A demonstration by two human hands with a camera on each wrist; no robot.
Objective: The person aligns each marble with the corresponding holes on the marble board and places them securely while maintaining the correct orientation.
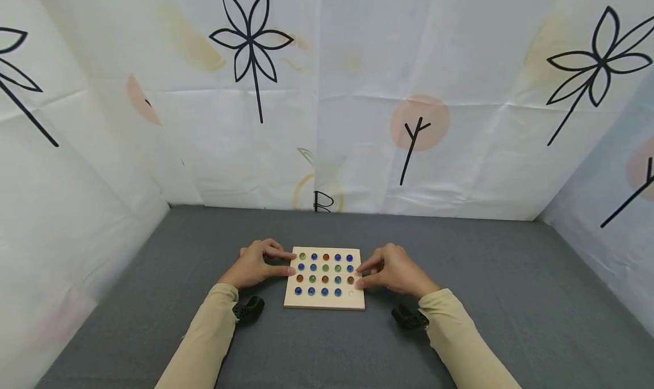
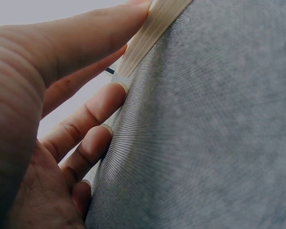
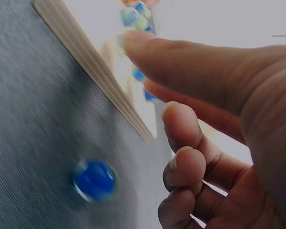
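Note:
A pale wooden board (image 1: 324, 304) lies flat on the grey table, set with rows of blue, green and orange marbles. A bare round hollow (image 1: 351, 293) shows at its front right corner. My left hand (image 1: 260, 262) is at the board's left edge, thumb and index finger stretched out and touching it, spread apart. On the other side, my right hand (image 1: 395, 270) has its thumb and index fingertips at the right edge, its other fingers curled loosely. A loose blue marble (image 3: 95, 180) lies on the table below the right hand, mostly hidden in the head view.
The grey table (image 1: 460, 252) reaches back to a white cloth backdrop (image 1: 357, 150) with printed flowers, which also closes off both sides. Dark wrist devices sit at the left (image 1: 248, 309) and right (image 1: 410, 317) sleeve cuffs, close above the table.

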